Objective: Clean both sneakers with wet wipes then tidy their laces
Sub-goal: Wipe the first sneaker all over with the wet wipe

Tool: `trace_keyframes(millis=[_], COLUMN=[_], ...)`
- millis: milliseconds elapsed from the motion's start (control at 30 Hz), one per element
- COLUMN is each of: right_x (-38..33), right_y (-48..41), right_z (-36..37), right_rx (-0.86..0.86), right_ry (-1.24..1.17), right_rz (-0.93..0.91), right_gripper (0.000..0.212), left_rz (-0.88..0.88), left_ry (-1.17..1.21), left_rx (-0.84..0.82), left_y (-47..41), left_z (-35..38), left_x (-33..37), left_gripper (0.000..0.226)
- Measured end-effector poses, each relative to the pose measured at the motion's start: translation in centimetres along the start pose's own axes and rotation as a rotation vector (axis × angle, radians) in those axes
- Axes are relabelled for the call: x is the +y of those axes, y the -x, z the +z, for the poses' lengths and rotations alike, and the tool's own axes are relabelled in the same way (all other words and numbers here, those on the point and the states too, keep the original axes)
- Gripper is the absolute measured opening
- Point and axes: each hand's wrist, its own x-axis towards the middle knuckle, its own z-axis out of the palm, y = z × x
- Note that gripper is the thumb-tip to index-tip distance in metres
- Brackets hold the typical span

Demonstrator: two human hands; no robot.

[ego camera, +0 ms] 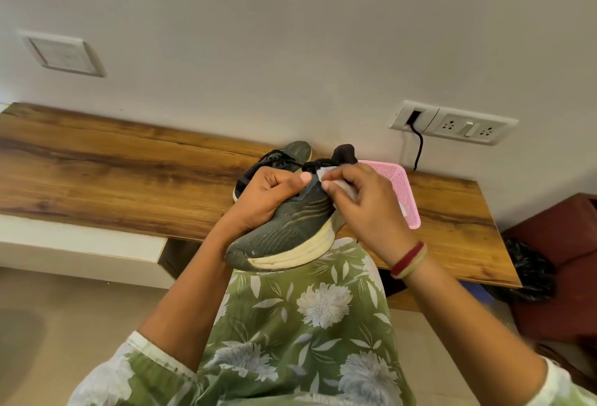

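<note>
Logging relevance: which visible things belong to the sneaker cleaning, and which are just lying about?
Job: held sneaker (left hand); wet wipe (right hand); second sneaker.
Lying about: socket panel, black cable, black bag, pink mesh basket (role unclear).

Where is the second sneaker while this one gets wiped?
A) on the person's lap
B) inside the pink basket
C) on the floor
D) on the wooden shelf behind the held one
D: the other sneaker lies on the wooden shelf behind the held sneaker, which the left hand grips while the right hand pinches a wipe against it.
</note>
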Motion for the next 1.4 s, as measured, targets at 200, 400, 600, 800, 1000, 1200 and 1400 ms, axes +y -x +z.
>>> trace_keyframes(millis=[200,400,600,800,1000,1200,1400], right_x=[-0.5,1.1,-0.5,0.8,0.2,-0.4,0.8], right_y=[1.3,-0.1,1.2,-0.2,0.8,1.4,0.2], right_z=[-0.1,-1.1,-0.7,-1.3,-0.9,-0.1,-0.3], right_rx=[-0.082,0.004,-0.046,0.043,-0.068,-0.058,0.022], right_ry=[-0.063,0.383,0.13,0.379,0.367,0.326,0.458], right_rz=[-0.085,-0.233,-0.305,-0.278,-0.427,-0.453,-0.427], right_gripper=[0.017,0.017,0.014,0.016,0.024,0.03,0.032], left_rz=[-0.004,0.014,0.007,0.028,0.026,-0.003,-0.029], left_ry=[-0.031,-0.027,-0.054,-0.063,-0.056,-0.062,-0.001], left_rx=[-0.002,-0.03,-0.052,-0.045,-0.043,-0.044,-0.022], left_y=[0.3,0.2,0.4,0.5,0.8,0.6,0.7], left_z=[-0.2,0.5,0.3,0.2,-0.1,0.0,0.3], left_x=[-0.1,0.4,0.8,0.9,0.9,1.2,1.0], left_gripper=[0.041,0.042,0.039,0.061,0.053,0.046,0.051])
